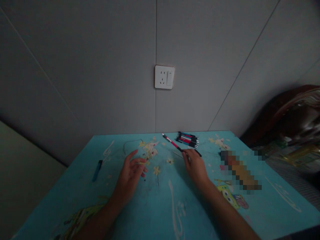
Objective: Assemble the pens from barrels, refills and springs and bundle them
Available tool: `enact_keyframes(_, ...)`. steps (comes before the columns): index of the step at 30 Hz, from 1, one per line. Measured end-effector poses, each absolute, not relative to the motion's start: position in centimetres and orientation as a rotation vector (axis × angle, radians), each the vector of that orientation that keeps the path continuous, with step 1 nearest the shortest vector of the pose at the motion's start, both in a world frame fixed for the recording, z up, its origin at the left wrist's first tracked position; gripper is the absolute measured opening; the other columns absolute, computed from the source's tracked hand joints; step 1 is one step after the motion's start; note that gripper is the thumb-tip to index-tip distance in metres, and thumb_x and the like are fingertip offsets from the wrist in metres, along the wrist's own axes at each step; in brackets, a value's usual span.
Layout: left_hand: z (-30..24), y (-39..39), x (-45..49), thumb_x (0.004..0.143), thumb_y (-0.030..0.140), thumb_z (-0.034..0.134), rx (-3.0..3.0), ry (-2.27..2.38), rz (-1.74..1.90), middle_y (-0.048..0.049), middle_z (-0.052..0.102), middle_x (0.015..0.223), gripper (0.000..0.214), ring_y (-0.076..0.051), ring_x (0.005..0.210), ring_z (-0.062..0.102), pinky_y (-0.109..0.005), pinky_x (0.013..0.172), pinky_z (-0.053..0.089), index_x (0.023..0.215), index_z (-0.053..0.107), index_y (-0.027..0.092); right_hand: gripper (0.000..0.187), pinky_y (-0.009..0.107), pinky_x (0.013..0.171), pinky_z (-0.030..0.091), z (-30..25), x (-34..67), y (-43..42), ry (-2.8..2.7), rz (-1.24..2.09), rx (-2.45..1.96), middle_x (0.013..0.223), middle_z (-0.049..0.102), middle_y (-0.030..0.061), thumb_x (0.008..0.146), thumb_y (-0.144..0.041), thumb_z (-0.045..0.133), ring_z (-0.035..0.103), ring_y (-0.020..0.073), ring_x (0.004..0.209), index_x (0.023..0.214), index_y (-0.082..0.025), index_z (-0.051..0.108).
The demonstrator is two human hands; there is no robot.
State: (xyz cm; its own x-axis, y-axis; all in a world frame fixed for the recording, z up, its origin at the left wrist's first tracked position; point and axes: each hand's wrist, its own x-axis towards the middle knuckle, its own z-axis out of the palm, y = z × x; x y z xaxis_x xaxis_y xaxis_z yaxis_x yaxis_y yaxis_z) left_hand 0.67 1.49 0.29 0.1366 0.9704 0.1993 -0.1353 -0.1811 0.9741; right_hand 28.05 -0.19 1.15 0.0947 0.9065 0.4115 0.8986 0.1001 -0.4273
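My right hand (195, 165) rests on the blue cartoon-printed table (160, 206) with its fingers pinched on the black end of a red and black pen (172, 142). The pen points up and left, toward the wall. My left hand (131, 173) lies on the table left of centre with its fingers loosely curled. A small thin light-coloured piece seems to sit between its fingertips, too small to name. A bundle of several red and black pens (188, 139) lies at the table's far edge, just beyond my right hand.
A blue lighter-like object (97, 169) lies at the table's left side. A thin wire (131, 143) curls near the far edge. A white wall socket with a switch (164, 77) is on the grey wall. A dark chair and clutter (290, 123) stand at the right.
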Motion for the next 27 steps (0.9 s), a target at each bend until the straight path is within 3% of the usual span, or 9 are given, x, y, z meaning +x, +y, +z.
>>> enact_keyframes(5,0.0,1.6,0.8,0.09,0.031,0.059,1.377,0.966,1.312,-0.005,0.059,0.109,0.056,-0.011,0.067,0.061,-0.023,0.054,0.051,0.14,0.034,0.028,0.035,0.034,0.087,0.043,0.0,32.8,1.8,-1.695,-0.214,-2.055,0.107,0.064,0.0157,0.1,-0.026,0.039,0.058,0.0253,0.097,0.109,-0.013,0.07)
enact_keyframes(12,0.3,1.3,0.9,0.088,0.032,0.06,1.396,0.973,1.267,-0.0031,0.06,0.102,0.051,-0.009,0.059,0.055,-0.02,0.048,0.045,0.135,0.041,0.026,0.03,0.036,0.091,0.04,-1.4,33.8,2.6,-1.72,-0.298,-2.185,0.118,0.062,0.0135,0.098,-0.026,0.045,0.054,0.0263,0.105,0.108,-0.019,0.072)
enact_keyframes(19,-1.0,1.6,0.5,0.09,0.03,0.059,1.778,1.092,1.11,-0.0025,0.062,0.088,0.023,-0.014,0.067,0.056,-0.022,0.059,0.045,0.111,0.065,0.022,0.032,0.037,0.087,0.04,-1.7,34.8,3.0,-1.712,-0.345,-2.291,0.122,0.059,0.0153,0.098,-0.029,0.044,0.054,0.028,0.106,0.119,-0.019,0.066)
enact_keyframes(22,-1.3,1.6,0.5,0.092,0.028,0.055,2.039,1.123,1.03,-0.0035,0.064,0.09,0.019,-0.015,0.067,0.057,-0.026,0.065,0.047,0.106,0.067,0.023,0.032,0.036,0.082,0.041,-1.6,35.1,2.6,-1.717,-0.344,-2.312,0.116,0.062,0.0156,0.097,-0.031,0.046,0.057,0.0285,0.1,0.118,-0.018,0.067)
enact_keyframes(27,-0.7,2.2,-0.4,0.097,0.026,0.046,2.414,1.194,0.87,-0.0072,0.067,0.1,0.022,-0.021,0.088,0.063,-0.032,0.08,0.047,0.106,0.066,0.024,0.034,0.035,0.072,0.041,-1.9,36.5,2.1,-1.76,-0.31,-2.363,0.097,0.067,0.015,0.096,-0.036,0.045,0.062,0.0282,0.088,0.108,-0.017,0.07)
